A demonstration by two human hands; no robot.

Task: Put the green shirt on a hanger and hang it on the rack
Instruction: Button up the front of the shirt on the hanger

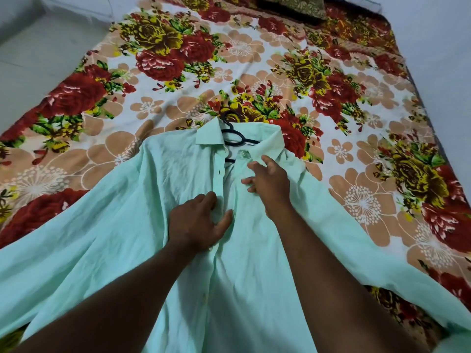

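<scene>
Soft, limp shirt (158, 225) on bed (254, 72), hanger (233, 135) inside; both hands' fingers (254, 171) loosely spread on placket; best lifted by hook.

The green shirt (153, 225) and both forearms filled the bed's near half. From the collar, the floral sheet (254, 59) lay open toward ten, twelve and two o'clock; only a dark pillow (290, 6) blocked the far edge at twelve.

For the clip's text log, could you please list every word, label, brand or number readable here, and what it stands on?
None can be read: the green shirt, the black hanger and the floral bedsheet show no writing, and no collar label is visible.
</scene>
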